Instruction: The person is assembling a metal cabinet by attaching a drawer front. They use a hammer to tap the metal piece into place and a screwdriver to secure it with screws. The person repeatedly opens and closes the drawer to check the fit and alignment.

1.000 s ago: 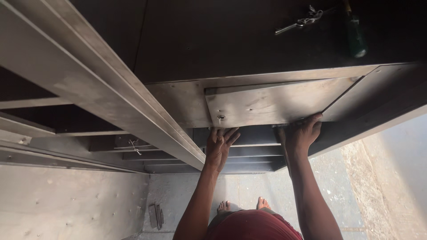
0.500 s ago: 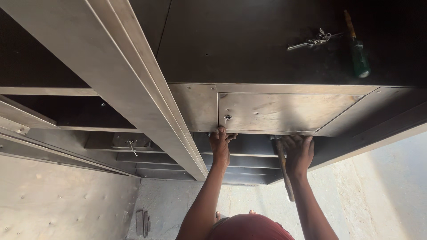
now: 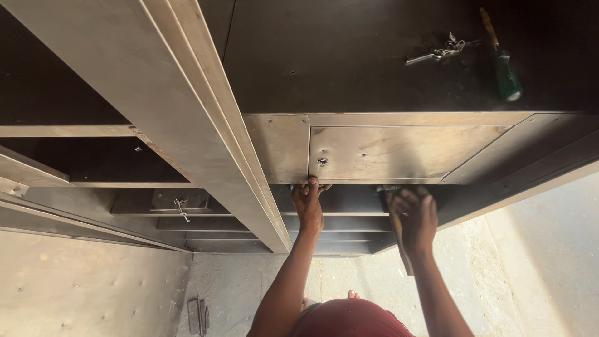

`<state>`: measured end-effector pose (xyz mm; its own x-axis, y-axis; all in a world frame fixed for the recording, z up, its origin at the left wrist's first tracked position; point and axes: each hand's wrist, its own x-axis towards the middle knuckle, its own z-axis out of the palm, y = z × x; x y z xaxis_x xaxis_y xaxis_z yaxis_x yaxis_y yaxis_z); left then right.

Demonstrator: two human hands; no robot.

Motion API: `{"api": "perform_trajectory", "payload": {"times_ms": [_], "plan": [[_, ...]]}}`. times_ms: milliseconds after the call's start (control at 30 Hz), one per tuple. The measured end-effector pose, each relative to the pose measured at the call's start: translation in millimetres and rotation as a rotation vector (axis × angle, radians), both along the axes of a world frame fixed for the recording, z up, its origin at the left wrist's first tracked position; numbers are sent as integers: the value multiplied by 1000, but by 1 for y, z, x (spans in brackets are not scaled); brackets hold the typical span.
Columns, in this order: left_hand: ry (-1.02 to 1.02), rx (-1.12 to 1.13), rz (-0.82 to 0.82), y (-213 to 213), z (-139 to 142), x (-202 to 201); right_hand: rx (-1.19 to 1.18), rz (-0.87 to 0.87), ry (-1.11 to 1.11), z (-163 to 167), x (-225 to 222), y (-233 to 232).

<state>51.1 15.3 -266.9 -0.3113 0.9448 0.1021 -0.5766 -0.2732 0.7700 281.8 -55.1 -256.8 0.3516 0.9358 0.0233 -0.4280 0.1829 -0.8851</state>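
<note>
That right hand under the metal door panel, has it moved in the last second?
Yes. The right hand has dropped away from the metal door panel edge it was pressing, and now grips a wooden-handled tool just below it.

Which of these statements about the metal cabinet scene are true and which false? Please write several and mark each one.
1. The left hand touches the lower edge of the metal panel. True.
2. The right hand is empty. False: it holds a hammer by the handle.
3. A green-handled screwdriver lies on the dark top surface. True.
4. The bunch of keys hangs from the panel's lock. False: it lies on the top surface, beside the screwdriver.
</note>
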Motion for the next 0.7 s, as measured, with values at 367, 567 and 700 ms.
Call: {"api": "perform_trajectory", "payload": {"times_ms": [367,567,700], "plan": [[180,-259,-134,-29,12,-27,-11,-38,261,33,12,40],[273,-50,85,-55,9,-35,20,-149,262,32,7,56],[361,-51,115,-68,-1,-36,99,-168,199,27,2,62]]}}
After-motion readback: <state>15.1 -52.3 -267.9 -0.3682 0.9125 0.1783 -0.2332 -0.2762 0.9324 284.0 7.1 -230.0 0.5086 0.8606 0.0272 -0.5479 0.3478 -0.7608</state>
